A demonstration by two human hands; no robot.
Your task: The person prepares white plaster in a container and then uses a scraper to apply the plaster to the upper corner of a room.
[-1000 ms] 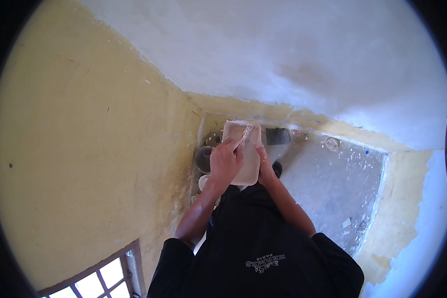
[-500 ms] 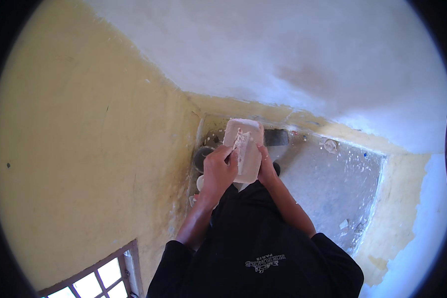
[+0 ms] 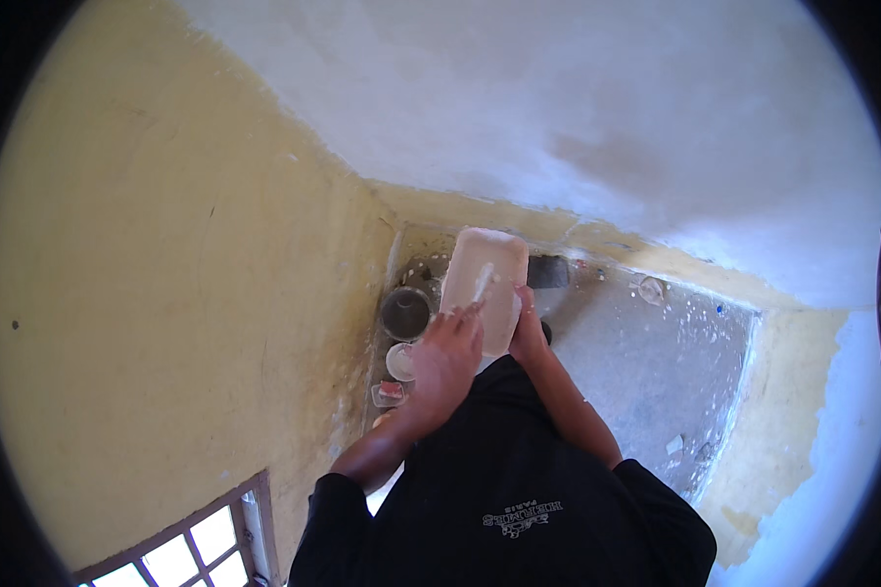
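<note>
Two hands work over a flat white board (image 3: 487,284) held out in front of the person's chest, above the grey floor (image 3: 656,372) near the room's corner. The right hand (image 3: 527,333) has its grip closed on the board's lower edge from below. The left hand (image 3: 448,354) lies palm down on top, fingers curled on a small tool (image 3: 482,284) smeared with white paste. I think the board could tip and spill paste, because only one hand holds it up. It could also fall on the dark bucket (image 3: 406,311) and small pots (image 3: 399,362) below. Both arms are bent and reach forward.
</note>
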